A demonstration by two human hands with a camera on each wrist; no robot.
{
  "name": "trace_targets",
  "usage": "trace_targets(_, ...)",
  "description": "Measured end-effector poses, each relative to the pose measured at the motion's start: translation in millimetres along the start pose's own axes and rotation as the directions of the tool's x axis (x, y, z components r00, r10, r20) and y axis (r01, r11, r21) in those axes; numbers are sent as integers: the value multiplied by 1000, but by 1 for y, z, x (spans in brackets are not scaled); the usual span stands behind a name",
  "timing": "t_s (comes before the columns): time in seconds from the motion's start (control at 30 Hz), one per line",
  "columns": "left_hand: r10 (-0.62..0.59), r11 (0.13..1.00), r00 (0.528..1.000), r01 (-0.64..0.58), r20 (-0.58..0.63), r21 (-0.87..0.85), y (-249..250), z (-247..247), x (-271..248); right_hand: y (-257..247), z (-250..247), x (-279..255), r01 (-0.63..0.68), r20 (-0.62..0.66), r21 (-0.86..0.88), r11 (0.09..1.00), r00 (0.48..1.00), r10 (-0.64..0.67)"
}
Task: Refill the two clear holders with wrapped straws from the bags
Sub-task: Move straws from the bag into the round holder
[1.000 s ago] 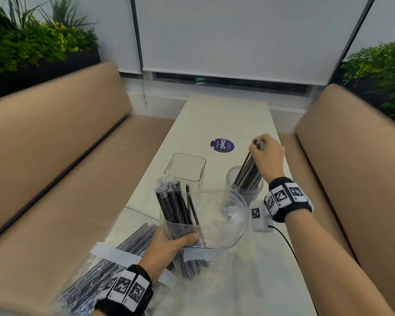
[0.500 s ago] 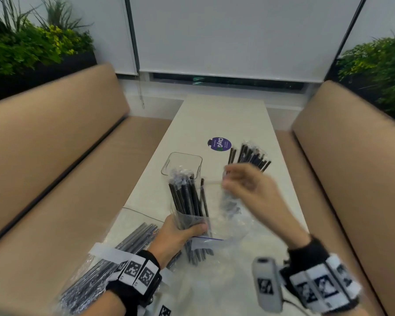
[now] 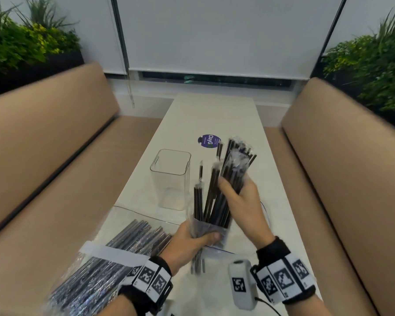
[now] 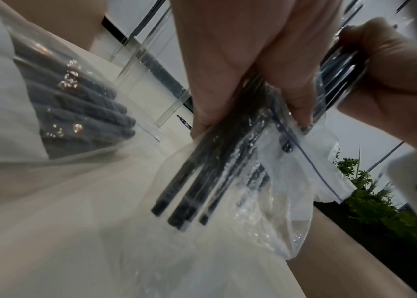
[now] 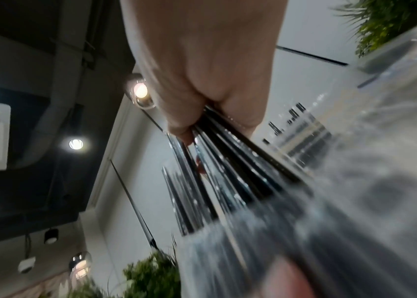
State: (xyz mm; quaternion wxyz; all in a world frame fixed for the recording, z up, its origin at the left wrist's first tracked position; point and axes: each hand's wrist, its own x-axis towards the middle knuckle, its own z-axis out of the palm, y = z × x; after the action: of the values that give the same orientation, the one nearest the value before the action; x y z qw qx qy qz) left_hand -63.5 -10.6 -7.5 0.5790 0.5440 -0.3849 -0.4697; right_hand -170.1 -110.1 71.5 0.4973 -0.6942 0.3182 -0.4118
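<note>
While the head camera takes in the whole long cream-white table (image 3: 214, 115) between two tan padded benches (image 3: 43, 137), only the wrist views show the grips close up. From above, the left hand (image 3: 189, 244) is curled round the lower part of a clear zip-top plastic bag (image 3: 211, 226), squeezing it about a bundle of black wrapped straws (image 3: 211, 201) that stands upright out of the bag's mouth. The right hand (image 3: 240, 201) closes its fingers round the upper part of that same bundle, straw tips fanning out above its knuckles. The left wrist camera adds what the head view hides: the lower straw ends (image 4: 176, 209) poke down inside the crumpled bag, below the gripping fingers (image 4: 227, 60), with the blue zip line crossing just beside them. The right wrist view, blurred, shows the straws (image 5: 227, 161) running out from between thumb and fingers. An empty clear square holder (image 3: 171, 176) stands on the table just left of the bundle; the second holder is hidden behind the hands. A second clear bag of straws (image 3: 114, 258) lies flat at the near left corner.
</note>
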Motion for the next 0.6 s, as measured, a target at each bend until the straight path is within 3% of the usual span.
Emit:
trace_targets(0.2,-7,1000,1000,7,0,15,4,-6,0,-54,-29,29,66,-56,129,989,997,-59)
trace_targets(0.37,-44,999,996,46,-80,23,-1,-14,-3,-104,-57,50,121,-122,163,979,987,-102)
trace_targets(0.5,-47,999,994,47,-102,-4,-3,-20,-8,-137,-71,76,294,-250,190,937,937,-244)
trace_targets(0.6,-72,997,989,70,-129,-17,-5,-27,-11,-133,-62,102,341,-321,128,931,903,-286)
